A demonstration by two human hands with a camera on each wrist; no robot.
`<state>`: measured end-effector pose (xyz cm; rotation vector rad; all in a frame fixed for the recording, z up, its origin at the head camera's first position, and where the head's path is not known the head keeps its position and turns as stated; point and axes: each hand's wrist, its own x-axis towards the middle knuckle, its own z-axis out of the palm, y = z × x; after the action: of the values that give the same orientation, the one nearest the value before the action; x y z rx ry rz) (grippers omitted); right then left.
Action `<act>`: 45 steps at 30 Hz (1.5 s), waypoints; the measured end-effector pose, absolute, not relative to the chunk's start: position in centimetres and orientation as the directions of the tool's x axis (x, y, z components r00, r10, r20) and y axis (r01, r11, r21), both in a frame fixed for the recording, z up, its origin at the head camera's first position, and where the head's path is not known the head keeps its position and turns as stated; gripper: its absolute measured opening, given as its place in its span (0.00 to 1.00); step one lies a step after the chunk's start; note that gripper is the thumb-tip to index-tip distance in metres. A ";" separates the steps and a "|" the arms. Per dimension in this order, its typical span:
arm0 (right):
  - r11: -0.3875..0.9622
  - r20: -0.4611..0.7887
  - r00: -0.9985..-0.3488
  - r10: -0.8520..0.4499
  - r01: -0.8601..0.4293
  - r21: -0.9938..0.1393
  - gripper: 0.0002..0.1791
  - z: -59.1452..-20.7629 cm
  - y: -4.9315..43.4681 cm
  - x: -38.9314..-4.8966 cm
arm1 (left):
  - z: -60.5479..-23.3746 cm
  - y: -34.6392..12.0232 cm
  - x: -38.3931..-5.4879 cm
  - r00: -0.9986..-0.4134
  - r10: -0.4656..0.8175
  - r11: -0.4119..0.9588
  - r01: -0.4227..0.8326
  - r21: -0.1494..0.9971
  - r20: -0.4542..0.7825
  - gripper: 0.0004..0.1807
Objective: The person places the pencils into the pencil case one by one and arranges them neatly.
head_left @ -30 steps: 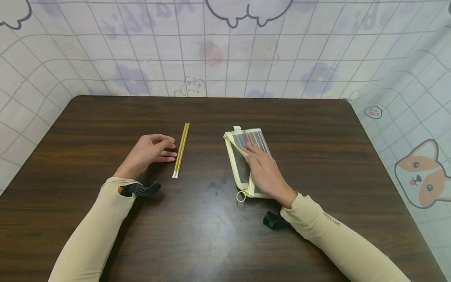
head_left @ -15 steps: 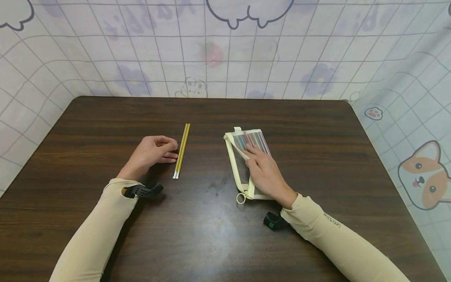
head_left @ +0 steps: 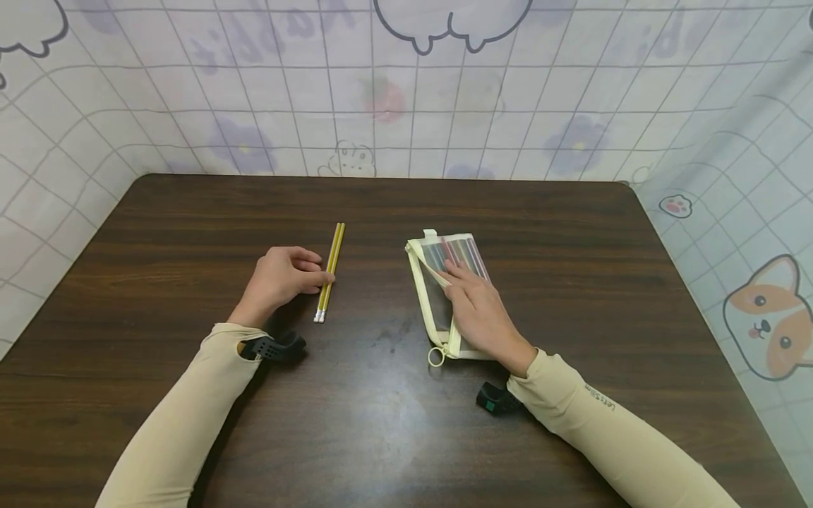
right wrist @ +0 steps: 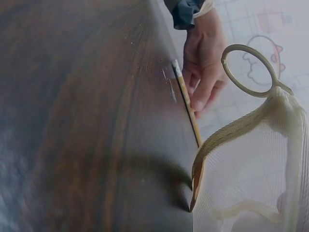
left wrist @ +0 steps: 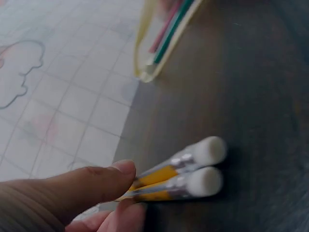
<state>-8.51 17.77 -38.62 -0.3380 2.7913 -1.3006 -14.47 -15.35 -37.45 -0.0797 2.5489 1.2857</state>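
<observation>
Two yellow pencils [head_left: 335, 248] lie side by side on the table, their white erasers [left wrist: 204, 181] toward the near side. At mid-shaft my left hand [head_left: 279, 279] pinches them, the thumb crossing over the top and the fingertips at their left side. To the right, my right hand [head_left: 479, 310] rests with extended fingers on a see-through mesh pencil case [head_left: 437, 307] with pale yellow trim. Its zipper side gapes open, and several coloured pens or pencils [head_left: 466, 250] show inside. The right fingertips do not show in the right wrist view.
A ring zipper pull [head_left: 436, 357] hangs off the case's near corner. The dark wooden table [head_left: 381, 437] meets a grid-patterned cloth [head_left: 432, 127] behind and at the sides. Each wrist carries a black camera strap [head_left: 273, 348].
My left hand has moved slightly right, and its thumb has come over onto the pencils, which it did not cover before. The right hand and pencil case have stayed in place.
</observation>
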 end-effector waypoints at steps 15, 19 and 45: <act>0.628 0.082 -0.975 -0.209 -0.197 -0.752 0.26 -38.8 17.9 -8.6 | -36.7 -14.3 -13.9 -0.954 0.111 0.717 -0.116 0.687 -0.278 0.16; 0.627 0.077 -0.976 -0.203 -0.191 -0.755 0.26 -38.8 17.9 -8.6 | -36.5 -13.9 -13.9 -0.949 0.104 0.734 -0.129 0.667 -0.298 0.13; 0.614 0.064 -0.977 -0.205 -0.180 -0.768 0.26 -38.8 17.7 -8.6 | -36.7 -15.3 -14.2 -0.926 0.155 0.608 -0.185 0.772 -0.344 0.14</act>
<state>-8.59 17.71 -38.78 -0.3333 2.7954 -1.3254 -14.21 -15.29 -36.71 -0.0244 2.4592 1.2423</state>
